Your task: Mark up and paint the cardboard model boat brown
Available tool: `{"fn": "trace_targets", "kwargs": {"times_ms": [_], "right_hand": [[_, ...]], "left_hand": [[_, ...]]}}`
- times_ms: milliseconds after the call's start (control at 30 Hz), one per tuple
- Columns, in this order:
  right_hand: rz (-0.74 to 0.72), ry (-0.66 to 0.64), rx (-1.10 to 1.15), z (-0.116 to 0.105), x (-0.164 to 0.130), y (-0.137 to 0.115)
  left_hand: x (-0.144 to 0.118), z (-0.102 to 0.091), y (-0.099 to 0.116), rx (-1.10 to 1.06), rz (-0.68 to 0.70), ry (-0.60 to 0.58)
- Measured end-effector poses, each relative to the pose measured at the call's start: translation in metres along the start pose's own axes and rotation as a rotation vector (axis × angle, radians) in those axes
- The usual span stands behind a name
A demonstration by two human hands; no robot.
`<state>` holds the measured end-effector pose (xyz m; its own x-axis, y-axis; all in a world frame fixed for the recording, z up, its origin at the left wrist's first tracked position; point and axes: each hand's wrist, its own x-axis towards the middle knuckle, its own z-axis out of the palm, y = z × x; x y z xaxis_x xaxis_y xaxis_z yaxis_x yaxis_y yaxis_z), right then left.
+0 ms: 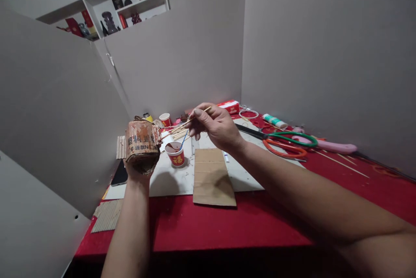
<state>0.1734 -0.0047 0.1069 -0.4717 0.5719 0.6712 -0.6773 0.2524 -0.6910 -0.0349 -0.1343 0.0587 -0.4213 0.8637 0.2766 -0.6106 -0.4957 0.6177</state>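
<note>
Raised at the left is a rounded cardboard piece [142, 137] with printed characters and glossy reddish-brown smears. My left hand [139, 174] holds it up from below; its fingers are hidden by the cardboard. My right hand [212, 126] pinches a thin wooden stick [198, 115] between thumb and fingers. The stick slants down left toward the cardboard's right side; whether its end touches cannot be made out. Between and below the hands stands a red and white paper cup [175, 156] with brown liquid and a blue stick [183, 139] in it.
A flat cardboard sheet [212, 178] lies on white board over the red tablecloth [227, 226]. To the right are large scissors [286, 146] with green and orange handles and a pink tool [338, 146]. Corrugated cardboard [107, 216] lies front left. Grey panels [185, 53] enclose the table.
</note>
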Motion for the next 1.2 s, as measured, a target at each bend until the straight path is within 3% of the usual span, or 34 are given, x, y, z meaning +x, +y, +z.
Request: {"fn": "trace_targets", "kwargs": {"times_ms": [133,267,533,667,900,1033,1200], "right_hand": [[-0.047,0.048,0.003,-0.002,0.002,-0.003],[-0.083,0.019,-0.027,0.002,-0.003,-0.005],[-0.407,-0.241,-0.4,0.012,-0.028,0.0],[-0.56,-0.366,-0.442,0.016,-0.037,-0.002],[-0.698,-0.275,-0.601,0.016,-0.034,0.004],[-0.908,-0.356,-0.756,0.015,-0.03,0.012],[-0.981,-0.412,-0.765,0.018,-0.039,0.011]], "left_hand": [[0.002,-0.007,0.0,-0.021,0.035,-0.01],[0.004,-0.018,0.004,-0.042,-0.064,-0.034],[-0.001,-0.013,0.008,-0.141,-0.102,0.041],[-0.001,-0.013,0.011,-0.156,-0.051,0.041],[0.0,-0.025,0.01,-0.119,-0.099,-0.038],[0.002,-0.029,0.008,-0.133,-0.09,-0.081],[0.001,-0.023,0.009,-0.169,0.003,-0.032]]}}
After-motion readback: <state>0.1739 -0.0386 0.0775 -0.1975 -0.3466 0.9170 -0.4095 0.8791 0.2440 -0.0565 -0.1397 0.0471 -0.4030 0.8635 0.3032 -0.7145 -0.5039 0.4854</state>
